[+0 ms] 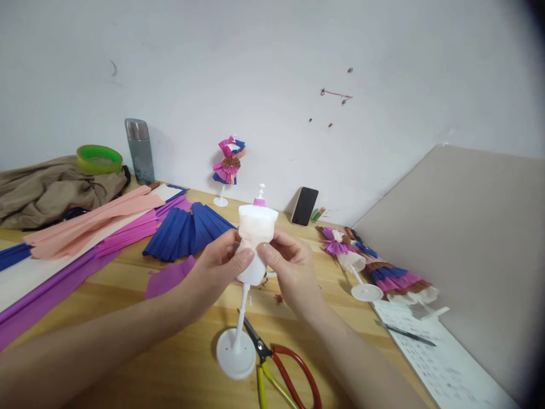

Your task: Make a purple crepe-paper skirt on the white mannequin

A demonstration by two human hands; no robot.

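A small white dress form (252,270) on a stand with a round base stands tilted in the middle of the view. White crepe paper (257,224) wraps its chest, below a pink neck piece. My left hand (219,261) pinches the waist from the left, thumb on the front. From the other side my right hand (289,264) grips the same waist, its thumb near the left one. The fingers behind the form are partly hidden. Scissors (266,355) with red and yellow handles lie beside the base. Pleated blue crepe paper (187,230) rests beyond my left hand.
Crepe paper strips (97,224) spread across the left, near brown cloth (46,190), a tape roll (99,159) and a bottle (140,150). A dressed form (230,165) and a phone (305,205) stand by the wall. More forms (367,292), paper (447,358) and a pen (411,335) lie right.
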